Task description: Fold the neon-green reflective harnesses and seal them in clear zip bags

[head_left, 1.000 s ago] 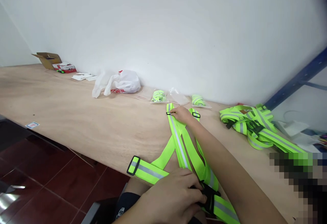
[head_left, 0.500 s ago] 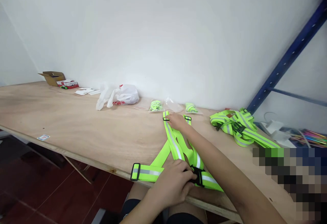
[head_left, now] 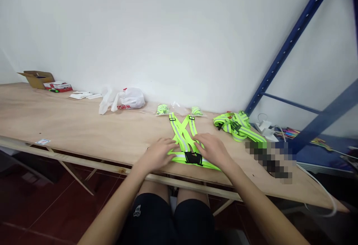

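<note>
Yellow-green reflective harness [head_left: 180, 137] is lying between my left hand [head_left: 159, 153] and right hand [head_left: 214, 149], equally near, its length pointing toward the wall [head_left: 167, 51]; my fingers are resting loosely apart.

Near the front edge of the tan, wood-grained tabletop [head_left: 97, 133], the harness [head_left: 181, 139] was neon yellow-green, its straps [head_left: 193, 127] striped silver, its buckle [head_left: 193, 158] black. The heap [head_left: 237, 125] towards the right edge bore the same colours. Along the back edge, the bag [head_left: 133, 96] was white with red print [head_left: 123, 107], the box [head_left: 36, 81] brown.
</note>
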{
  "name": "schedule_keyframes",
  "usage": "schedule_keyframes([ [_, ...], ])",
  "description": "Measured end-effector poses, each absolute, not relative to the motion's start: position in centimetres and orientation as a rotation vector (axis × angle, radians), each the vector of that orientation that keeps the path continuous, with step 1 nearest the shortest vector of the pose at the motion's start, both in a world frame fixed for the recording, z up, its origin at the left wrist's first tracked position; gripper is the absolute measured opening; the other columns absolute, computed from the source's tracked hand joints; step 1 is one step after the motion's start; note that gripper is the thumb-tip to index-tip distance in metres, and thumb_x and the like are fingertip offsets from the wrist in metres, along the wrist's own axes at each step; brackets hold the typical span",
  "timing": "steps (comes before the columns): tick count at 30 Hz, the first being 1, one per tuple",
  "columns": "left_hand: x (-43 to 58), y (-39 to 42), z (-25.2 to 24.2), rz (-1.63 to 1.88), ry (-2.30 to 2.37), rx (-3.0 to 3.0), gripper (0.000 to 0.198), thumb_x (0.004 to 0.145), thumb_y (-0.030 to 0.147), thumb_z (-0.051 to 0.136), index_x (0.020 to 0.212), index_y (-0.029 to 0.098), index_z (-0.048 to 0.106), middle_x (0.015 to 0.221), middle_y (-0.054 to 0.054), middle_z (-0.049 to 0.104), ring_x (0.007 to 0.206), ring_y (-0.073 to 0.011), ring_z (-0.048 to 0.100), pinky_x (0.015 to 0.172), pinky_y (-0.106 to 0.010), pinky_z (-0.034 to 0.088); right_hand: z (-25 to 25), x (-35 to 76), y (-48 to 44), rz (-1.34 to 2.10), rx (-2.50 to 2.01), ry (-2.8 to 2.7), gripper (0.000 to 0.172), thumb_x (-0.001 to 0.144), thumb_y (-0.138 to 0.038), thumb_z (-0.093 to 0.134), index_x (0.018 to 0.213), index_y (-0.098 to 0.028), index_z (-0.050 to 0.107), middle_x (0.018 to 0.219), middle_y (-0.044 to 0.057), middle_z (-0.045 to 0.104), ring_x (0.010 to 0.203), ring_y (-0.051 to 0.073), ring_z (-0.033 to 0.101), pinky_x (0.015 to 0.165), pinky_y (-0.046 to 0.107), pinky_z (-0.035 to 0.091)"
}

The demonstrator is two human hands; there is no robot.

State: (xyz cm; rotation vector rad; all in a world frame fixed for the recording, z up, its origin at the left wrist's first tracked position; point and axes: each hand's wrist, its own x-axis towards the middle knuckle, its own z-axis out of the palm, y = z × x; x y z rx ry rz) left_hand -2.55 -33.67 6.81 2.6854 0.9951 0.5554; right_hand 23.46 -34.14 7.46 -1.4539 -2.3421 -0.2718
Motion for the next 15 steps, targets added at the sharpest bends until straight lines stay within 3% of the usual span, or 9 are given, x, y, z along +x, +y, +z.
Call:
schedule_keyframes([
  [4, -7.9, -33.4, 8.3, 0.377, 1.25, 2.475, 0.052, 0.085, 0.032, 0.061, 0.134, 0.016, 0.059, 0.139, -0.011, 0.06, 0.128, -0.028, 0.054, 0.109, -0.037, 0.04, 3.4, 22.7, -38.0, -0.199, -1.428, -2.305, 0.026, 0.096, -0.028, 0.052, 0.115, -0.027, 0.07, 0.119, 0.007, 0.073, 0.109, 0.025, 0.066, 0.097, 0.04, 0.05],
  [7, -9.6, -33.4, 8.2, 0.214, 1.375, 2.33, 0.061, 0.075, 0.035, 0.067, 0.133, 0.015, 0.059, 0.129, -0.013, 0.066, 0.116, -0.0303, 0.061, 0.098, -0.036, 0.047, 0.7, 22.3, -39.4, -0.185, -1.4, -2.25, 0.027, 0.095, -0.028, 0.054, 0.116, -0.028, 0.07, 0.122, 0.007, 0.072, 0.112, 0.026, 0.066, 0.098, 0.042, 0.051],
  [11, -9.6, -33.1, 7.5, 0.233, 1.359, 2.287, 0.046, 0.074, 0.032, 0.061, 0.116, 0.015, 0.069, 0.101, -0.008, 0.073, 0.09, -0.0266, 0.067, 0.079, -0.032, 0.05, -1.2, 22.0, -40.1, -0.234, -1.379, -2.161, 0.026, 0.096, -0.029, 0.053, 0.116, -0.029, 0.071, 0.126, 0.008, 0.07, 0.116, 0.027, 0.065, 0.101, 0.046, 0.051],
  [15, -10.0, -32.4, 6.3, 0.467, 1.272, 2.177, 0.042, 0.074, 0.041, 0.065, 0.108, 0.017, 0.07, 0.094, -0.006, 0.073, 0.09, -0.0259, 0.066, 0.08, -0.033, 0.05, -1.7, 21.8, -40.3, -0.311, -1.312, -2.111, 0.026, 0.098, -0.027, 0.051, 0.114, -0.024, 0.072, 0.123, 0.01, 0.071, 0.116, 0.028, 0.066, 0.1, 0.047, 0.052],
])
